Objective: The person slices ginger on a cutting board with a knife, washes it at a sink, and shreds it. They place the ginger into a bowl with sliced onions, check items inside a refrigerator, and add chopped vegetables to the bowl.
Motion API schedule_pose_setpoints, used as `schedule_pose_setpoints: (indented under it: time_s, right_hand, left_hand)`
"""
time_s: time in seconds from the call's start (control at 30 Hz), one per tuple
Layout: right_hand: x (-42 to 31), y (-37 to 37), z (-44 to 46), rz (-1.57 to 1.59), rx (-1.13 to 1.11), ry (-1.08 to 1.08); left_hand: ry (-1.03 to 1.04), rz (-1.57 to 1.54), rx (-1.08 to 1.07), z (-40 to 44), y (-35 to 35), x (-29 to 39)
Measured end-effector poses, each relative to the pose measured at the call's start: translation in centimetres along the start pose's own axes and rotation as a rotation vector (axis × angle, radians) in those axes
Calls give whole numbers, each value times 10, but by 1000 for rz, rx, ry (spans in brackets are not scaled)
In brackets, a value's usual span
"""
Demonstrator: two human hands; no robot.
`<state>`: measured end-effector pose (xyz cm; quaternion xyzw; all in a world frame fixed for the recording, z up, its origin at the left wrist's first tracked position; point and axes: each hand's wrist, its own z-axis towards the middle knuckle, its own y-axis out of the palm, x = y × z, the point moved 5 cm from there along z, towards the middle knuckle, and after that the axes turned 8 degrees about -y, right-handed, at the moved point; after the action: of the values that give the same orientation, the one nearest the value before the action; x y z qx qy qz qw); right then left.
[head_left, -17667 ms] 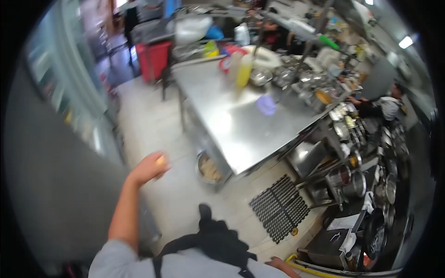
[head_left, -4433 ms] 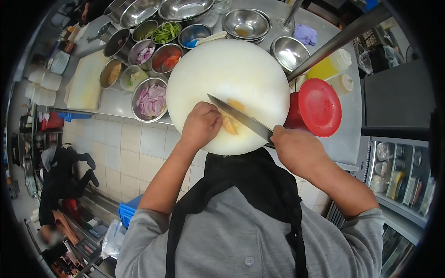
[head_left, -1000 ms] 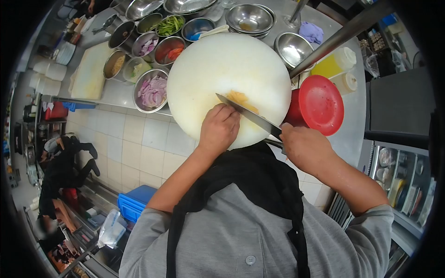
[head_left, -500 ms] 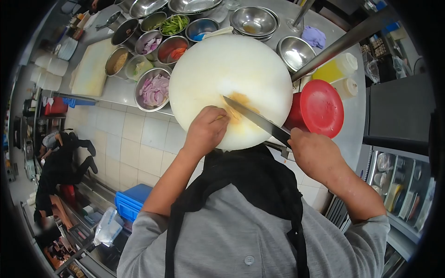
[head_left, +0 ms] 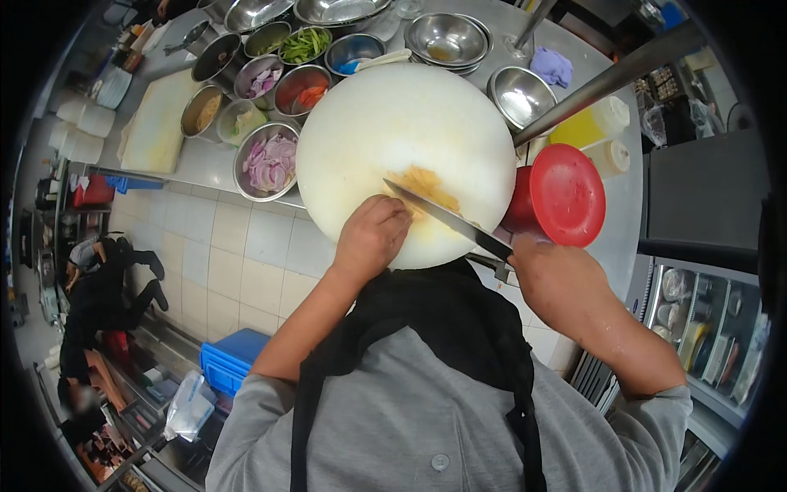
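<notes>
A round white cutting board (head_left: 361,131) lies under both hands. Gripped by its black handle in my right hand (head_left: 549,275) is a kitchen knife (head_left: 443,215), its blade slanting up and left across the board. My left hand (head_left: 375,234) has its fingers curled and pressed down beside the blade, holding a yellow-orange piece of food mostly hidden by the fingers. Thin yellow-orange slices (head_left: 430,187) are spread on the far side of the blade; their exact kind I cannot make out.
Left of the board stand a bowl of sliced red onion (head_left: 270,164) and several metal containers of cut vegetables. A red plate (head_left: 567,197) sits at the right, near a metal post (head_left: 607,82). Stacked steel bowls (head_left: 447,39) are behind. Another person (head_left: 102,279) is at far left.
More slices now lie spread beyond the blade. The knife tip and my left hand have shifted slightly, the hand a little lower. Both hands keep their grip.
</notes>
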<state>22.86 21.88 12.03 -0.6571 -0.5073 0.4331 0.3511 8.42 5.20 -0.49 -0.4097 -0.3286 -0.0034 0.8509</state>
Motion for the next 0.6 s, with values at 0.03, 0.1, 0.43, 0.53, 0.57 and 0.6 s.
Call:
schedule_pose_setpoints:
  time_s: [0.03,0.1,0.43,0.53,0.57,0.6]
  right_hand:
    - [-2,1,-2,14,2,-11]
    - [-3,10,3,29,2,-20]
    - [-6,10,2,33,-18,-23]
    - [-8,25,15,70,-22,-30]
    - [-6,29,21,87,-37,-12]
    - [-4,27,23,84,-36,-15]
  left_hand:
    - [10,5,13,0,0,0]
    - [10,9,23,0,-1,1]
    - [9,53,57,-3,0,2]
    - [11,40,61,-2,-1,3]
    - [13,39,64,-1,-1,4]
    - [13,36,65,-1,-1,4]
